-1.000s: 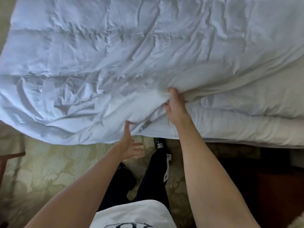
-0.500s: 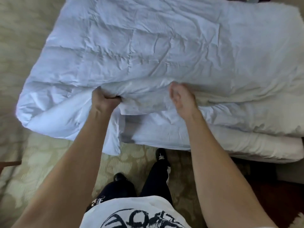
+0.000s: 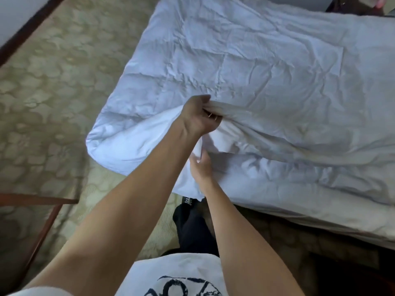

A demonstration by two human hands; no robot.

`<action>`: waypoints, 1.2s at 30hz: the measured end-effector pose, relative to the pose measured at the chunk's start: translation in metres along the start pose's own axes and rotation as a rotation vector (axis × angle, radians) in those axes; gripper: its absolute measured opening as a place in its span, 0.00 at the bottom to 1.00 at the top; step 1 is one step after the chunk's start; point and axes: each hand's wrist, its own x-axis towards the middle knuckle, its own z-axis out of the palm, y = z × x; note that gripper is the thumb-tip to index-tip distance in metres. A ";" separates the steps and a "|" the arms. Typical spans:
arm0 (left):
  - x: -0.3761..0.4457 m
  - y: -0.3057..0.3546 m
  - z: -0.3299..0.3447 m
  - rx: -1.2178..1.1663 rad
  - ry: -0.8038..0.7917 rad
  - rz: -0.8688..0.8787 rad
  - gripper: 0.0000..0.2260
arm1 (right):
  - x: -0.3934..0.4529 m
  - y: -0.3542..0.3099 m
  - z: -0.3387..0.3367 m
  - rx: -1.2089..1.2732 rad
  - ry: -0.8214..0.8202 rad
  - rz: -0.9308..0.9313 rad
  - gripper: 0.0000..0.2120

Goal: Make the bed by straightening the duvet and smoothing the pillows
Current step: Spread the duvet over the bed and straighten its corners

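Duvet [image 3: 267, 67]: white, quilted in squares, heavily creased; covered the bed across the centre and right of the frame, from the top edge down to the lower right. Its near-left corner was folded back on itself, making a rounded roll at centre left.
Folded corner [image 3: 128, 142]: smooth white underside turned up, its loose edge hanging toward the floor at lower centre.
Left hand [image 3: 198, 116]: at centre frame, fingers curled round a bunched ridge of duvet fabric, gripping it; knuckles toward the camera, forearm running down to the lower left.
Right hand [image 3: 201, 167]: just below the left hand, at the hanging edge of the folded corner; thumb and fingertips closed on a thin fold of white cloth, pinching it; forearm running to the lower right.
Mattress edge [image 3: 320, 221]: pale band under the duvet, slanting along the lower right.
Carpet [image 3: 53, 82]: green-beige floral pattern, filling the left half of the frame and showing under the bed edge.
Wooden furniture [image 3: 42, 210]: reddish-brown rail and leg at lower left; kind could not be told.
Dark skirting strip [image 3: 32, 26]: diagonal at upper left, below a pale wall.
Person's clothing: white printed shirt [image 3: 175, 274] at bottom centre; dark trousers [image 3: 192, 231] and a shoe above it.
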 end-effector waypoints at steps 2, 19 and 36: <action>0.006 0.020 0.002 0.083 -0.041 0.014 0.02 | 0.005 -0.016 0.013 -0.007 -0.063 -0.006 0.25; 0.030 0.149 -0.175 1.502 0.317 0.414 0.53 | 0.126 -0.215 0.148 0.759 0.060 -0.142 0.08; 0.056 0.385 -0.150 1.635 -0.228 0.655 0.14 | 0.086 -0.254 0.261 0.145 0.282 -0.072 0.17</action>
